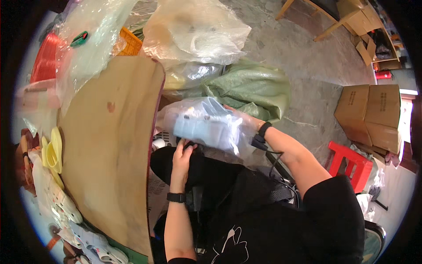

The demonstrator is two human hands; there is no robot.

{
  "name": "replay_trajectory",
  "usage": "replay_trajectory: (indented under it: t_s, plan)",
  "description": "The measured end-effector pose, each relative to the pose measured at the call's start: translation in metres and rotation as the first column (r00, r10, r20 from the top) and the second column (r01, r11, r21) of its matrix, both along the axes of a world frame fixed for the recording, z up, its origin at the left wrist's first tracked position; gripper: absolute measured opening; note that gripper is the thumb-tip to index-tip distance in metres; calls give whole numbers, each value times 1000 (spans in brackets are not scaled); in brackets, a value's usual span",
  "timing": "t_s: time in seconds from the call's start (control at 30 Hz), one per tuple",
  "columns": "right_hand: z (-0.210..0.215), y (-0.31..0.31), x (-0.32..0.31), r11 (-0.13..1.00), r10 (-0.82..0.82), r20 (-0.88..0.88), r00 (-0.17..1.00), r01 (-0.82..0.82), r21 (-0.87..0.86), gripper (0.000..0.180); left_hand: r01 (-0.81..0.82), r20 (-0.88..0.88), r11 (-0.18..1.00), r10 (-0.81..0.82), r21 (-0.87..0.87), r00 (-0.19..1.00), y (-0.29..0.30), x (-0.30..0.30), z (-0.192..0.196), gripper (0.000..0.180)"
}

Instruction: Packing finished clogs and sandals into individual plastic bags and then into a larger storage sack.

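A clear plastic bag (239,136) with a pair of pale blue clogs (200,130) inside lies over my lap, just right of the board's edge. My right hand (247,118) grips the far right side of this bag, its fingers partly covered by the film. Below the bag's near left corner is my left hand (181,153), fingers bent close to a small black thing; what they hold, if anything, is hidden. Black bands circle both wrists, and a dark cable hangs near the right one.
A brown board (110,132) fills the left, with yellow clogs (53,149) and white clogs (63,202) along its far left side. A green sack (255,86) and loose plastic sheeting (193,31) lie ahead. At right are a cardboard box (369,114) and a red stool (349,165).
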State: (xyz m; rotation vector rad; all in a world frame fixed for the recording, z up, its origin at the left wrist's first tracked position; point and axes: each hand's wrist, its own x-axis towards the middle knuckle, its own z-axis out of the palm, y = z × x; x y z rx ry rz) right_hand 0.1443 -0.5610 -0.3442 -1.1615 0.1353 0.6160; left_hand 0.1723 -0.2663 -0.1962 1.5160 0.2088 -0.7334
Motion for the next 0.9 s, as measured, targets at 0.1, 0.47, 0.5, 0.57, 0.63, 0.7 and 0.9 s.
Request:
replay_trajectory:
  t_s: [0.1,0.47,0.5,0.57,0.63,0.7,0.9]
  plan:
    - [25,2,9,994,-96,-374,923,69,-86,55,12,-65,999,-10,36,998,-3,10,6,46]
    - [66,-18,-47,988,-17,-455,890,-55,-145,48,-237,506,943,90,234,858,-24,-3,-82,19]
    - [64,-30,-76,982,-183,-394,901,188,-25,46,-282,468,915,122,287,875,-45,8,-82,17]
    - [0,-93,-109,983,-111,-278,954,65,-170,46,-525,139,803,507,282,851,-52,22,-112,22]
    - [-27,-132,-125,941,-340,-430,837,297,-166,31,-816,142,559,805,149,577,-81,23,-100,30]
    - [-44,-108,-86,981,-193,-418,888,174,-84,31,-779,-44,527,836,340,546,-56,17,-145,36]
    - [-18,-67,-37,997,48,-254,966,-30,73,30,-166,-378,951,57,-263,924,-152,-42,-130,83]
